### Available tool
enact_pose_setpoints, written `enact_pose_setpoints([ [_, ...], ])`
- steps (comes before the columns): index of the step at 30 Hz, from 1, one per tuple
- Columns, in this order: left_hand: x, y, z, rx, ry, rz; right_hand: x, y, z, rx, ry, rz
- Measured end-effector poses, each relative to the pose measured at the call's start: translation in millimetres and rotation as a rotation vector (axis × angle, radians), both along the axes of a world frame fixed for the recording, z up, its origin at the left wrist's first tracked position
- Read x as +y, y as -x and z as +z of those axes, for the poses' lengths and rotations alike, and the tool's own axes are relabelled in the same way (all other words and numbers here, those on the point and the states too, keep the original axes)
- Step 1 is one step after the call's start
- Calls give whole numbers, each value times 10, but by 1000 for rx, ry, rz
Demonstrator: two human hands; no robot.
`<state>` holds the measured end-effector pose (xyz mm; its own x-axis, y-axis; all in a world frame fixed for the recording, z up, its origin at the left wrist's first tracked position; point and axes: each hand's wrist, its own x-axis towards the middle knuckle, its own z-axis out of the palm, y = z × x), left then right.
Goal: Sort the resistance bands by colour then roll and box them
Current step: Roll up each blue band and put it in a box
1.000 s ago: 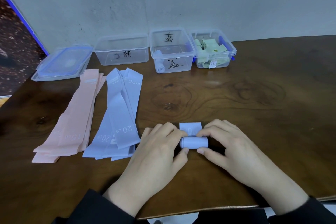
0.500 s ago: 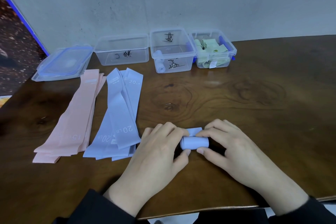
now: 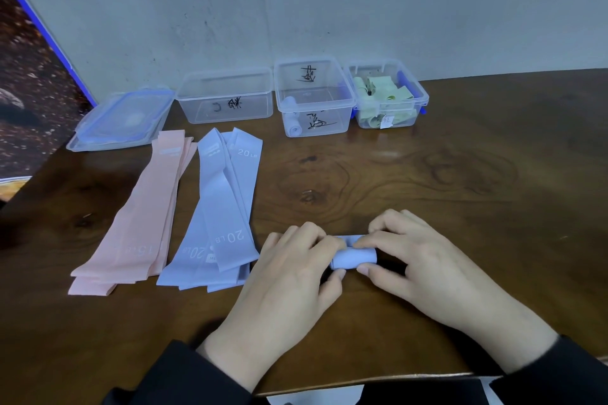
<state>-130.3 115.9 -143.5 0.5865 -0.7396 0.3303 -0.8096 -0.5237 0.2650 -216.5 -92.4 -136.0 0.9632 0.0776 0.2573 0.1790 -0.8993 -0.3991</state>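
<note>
While both hands, left hand (image 3: 289, 276) and right hand (image 3: 424, 270), pinch a nearly rolled blue band (image 3: 353, 256), green box (image 3: 388, 94) looks filled. Flat blue pile (image 3: 223, 207) and pink pile (image 3: 141, 217) remain unrolled.

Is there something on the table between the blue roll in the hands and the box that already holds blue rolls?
Nothing visible. Only bare table lies between the blue roll and the middle box, which stands open, without a lid.

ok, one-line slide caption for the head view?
Both hands, left hand and right hand, roll a blue band beside flat pink bands and blue bands.
</note>
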Motion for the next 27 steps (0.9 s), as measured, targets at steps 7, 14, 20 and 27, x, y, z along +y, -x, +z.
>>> enact_pose_setpoints([
  [7,-36,-29,57,-19,-20,29,-22,-129,124,15,51,35],
  [14,-64,-79,69,-39,10,58,-62,-270,189,58,46,47],
  [20,-99,-132,51,-6,-29,79,-4,-315,22,0,-96,6],
  [27,-247,-156,42,-79,-36,148,-39,-329,-20,51,-124,4],
])
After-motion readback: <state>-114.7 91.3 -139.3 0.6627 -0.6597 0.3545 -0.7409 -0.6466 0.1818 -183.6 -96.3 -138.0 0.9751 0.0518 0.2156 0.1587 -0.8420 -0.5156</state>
